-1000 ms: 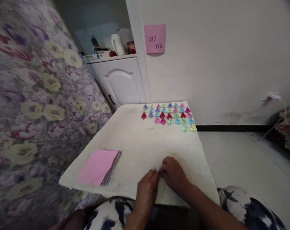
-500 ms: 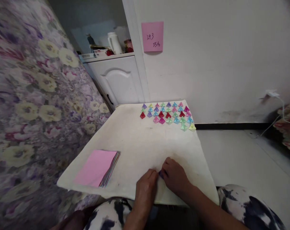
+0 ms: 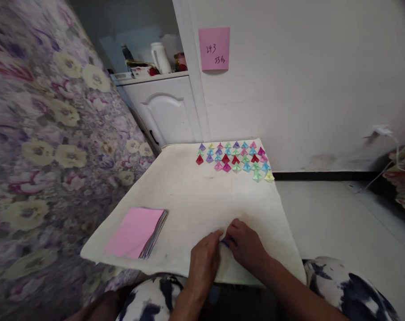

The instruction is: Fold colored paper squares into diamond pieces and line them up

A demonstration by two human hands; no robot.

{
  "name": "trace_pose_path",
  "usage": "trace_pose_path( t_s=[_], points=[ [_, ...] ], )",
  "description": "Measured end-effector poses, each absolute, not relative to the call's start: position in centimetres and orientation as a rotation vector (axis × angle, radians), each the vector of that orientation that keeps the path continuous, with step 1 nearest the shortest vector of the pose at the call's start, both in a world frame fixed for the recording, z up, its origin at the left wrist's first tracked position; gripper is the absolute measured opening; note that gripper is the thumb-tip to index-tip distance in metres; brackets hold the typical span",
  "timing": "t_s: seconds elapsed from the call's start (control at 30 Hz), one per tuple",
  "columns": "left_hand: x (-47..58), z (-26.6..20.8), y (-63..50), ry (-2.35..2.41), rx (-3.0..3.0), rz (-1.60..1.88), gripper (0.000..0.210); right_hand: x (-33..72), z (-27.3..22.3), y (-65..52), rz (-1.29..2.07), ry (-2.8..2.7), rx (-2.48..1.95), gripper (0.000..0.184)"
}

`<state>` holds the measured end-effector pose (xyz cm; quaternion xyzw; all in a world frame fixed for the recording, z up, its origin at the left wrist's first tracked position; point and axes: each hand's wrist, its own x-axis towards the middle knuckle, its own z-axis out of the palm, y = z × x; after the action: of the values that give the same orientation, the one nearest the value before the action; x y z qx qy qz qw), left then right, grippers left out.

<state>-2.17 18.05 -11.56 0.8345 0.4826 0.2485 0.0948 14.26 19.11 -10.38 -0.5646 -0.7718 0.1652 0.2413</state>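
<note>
The right hand [image 3: 245, 242] pinches the purple paper [image 3: 225, 241] near the table's [image 3: 189, 191] front edge. The left hand [image 3: 204, 256], beside it, has extended a finger, suggesting a grip adjustment mid-work; its hold cannot be determined. Folded pieces [image 3: 226, 167] remain unmoved beyond.
</note>
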Motion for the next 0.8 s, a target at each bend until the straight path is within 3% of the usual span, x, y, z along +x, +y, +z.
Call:
trace_pose_path(
  t_s=[0.2, 0.47, 0.8],
  points=[
    [-2.4, -11.4, 18.0, 1.444, 2.474, 0.714, 0.048, 15.1, -9.9, 18.9, 0.579, -2.061, -1.516, 0.010],
    [-1.9, -9.9, 18.2, 1.561, 2.283, 0.801, 0.030, 17.2, -9.3, 19.4, 0.594, -1.870, -1.606, 0.024],
    [-1.2, -9.0, 19.7, 1.803, 2.100, 0.876, 0.026, 17.1, -9.0, 19.1, 0.639, -1.915, -1.650, 0.015]
  ],
)
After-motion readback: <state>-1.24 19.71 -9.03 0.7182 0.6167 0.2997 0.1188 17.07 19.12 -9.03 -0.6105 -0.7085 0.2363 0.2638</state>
